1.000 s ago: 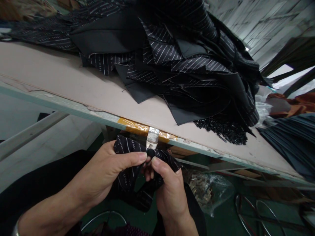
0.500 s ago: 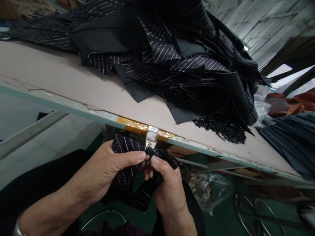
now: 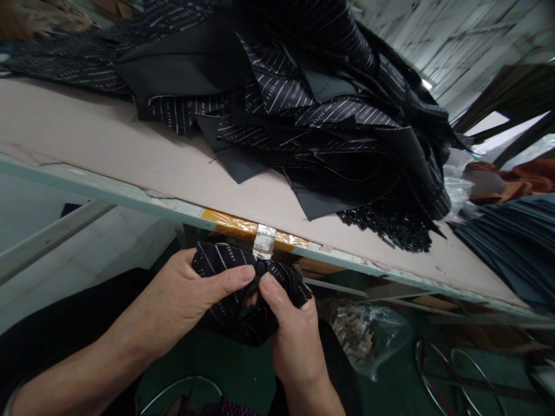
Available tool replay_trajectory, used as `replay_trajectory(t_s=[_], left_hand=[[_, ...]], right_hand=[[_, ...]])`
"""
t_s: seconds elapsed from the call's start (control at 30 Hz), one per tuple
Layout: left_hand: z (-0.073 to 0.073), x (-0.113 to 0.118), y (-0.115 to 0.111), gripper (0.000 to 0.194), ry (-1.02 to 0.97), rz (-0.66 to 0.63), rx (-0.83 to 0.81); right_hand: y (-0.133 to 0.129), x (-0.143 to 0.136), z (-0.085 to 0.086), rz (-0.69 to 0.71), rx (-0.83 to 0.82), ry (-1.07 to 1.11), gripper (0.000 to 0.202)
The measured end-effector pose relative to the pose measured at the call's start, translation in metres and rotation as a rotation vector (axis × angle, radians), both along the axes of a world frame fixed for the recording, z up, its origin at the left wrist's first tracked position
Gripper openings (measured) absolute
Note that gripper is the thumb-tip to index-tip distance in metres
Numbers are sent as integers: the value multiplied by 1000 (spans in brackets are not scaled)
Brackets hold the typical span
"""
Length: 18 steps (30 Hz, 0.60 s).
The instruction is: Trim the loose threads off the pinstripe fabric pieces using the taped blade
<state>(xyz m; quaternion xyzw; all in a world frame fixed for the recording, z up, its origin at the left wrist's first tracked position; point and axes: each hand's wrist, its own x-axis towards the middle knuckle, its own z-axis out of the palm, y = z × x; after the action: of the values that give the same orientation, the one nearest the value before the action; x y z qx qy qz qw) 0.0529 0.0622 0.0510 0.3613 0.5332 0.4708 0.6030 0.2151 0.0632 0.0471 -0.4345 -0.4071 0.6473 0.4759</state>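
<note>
Black fabric bow (image 3: 217,257), white-striped and lettered | lower folds lost in shadow; most fingers of bare left hand (image 3: 186,289) and bare right hand (image 3: 295,329) hidden | cinched middle, flared lobes | long axis crosswise, right end dipping | both hands pinch it, thumbs near centre | just below silver metal tab (image 3: 264,238), pale-topped table's (image 3: 143,150) edge

The pale tabletop (image 3: 165,153) carried heaped striped black fabric (image 3: 277,95), a pile of small black pieces (image 3: 392,228) and layered dark-blue cloth (image 3: 511,245).
</note>
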Motion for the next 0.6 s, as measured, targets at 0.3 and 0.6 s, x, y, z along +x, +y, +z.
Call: replay_trajectory(t_s=[0.3, 0.6], left_hand=[[9, 3, -7, 19, 241, 106, 193], [47, 13, 53, 11, 614, 264, 707]], right_hand=[[-8, 19, 0, 8, 100, -278, 27], [56, 11, 46, -166, 418, -534, 11]])
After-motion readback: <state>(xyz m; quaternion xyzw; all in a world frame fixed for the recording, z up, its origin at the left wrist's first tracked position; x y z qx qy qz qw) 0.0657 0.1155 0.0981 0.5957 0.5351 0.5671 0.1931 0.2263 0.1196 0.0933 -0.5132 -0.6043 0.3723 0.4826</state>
